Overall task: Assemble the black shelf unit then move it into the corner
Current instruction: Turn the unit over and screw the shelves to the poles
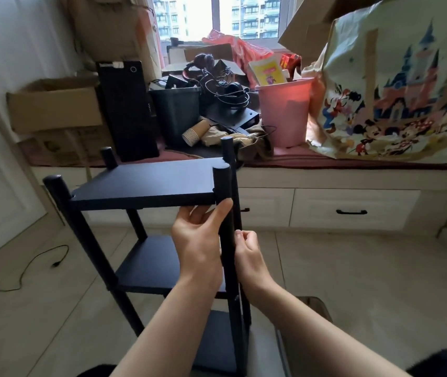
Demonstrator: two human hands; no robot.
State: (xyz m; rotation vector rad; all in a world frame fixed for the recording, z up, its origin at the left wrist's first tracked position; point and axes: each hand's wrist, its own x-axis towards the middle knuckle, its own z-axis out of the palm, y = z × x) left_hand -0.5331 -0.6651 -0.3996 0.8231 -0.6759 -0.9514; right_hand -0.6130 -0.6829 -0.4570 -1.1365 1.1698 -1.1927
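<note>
- Black shelf unit (146,183) stands upright; left hand (199,240) and right hand (248,250) both curl round its near post (227,240).
- Best twist gently, keeping it plumb.

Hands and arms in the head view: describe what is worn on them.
Nothing is worn. The left hand and right hand are bare, with no gloves, rings or watch showing. Both forearms are bare right to the bottom edge of the picture, with no sleeve in sight. Nails are short and unpainted.
</note>
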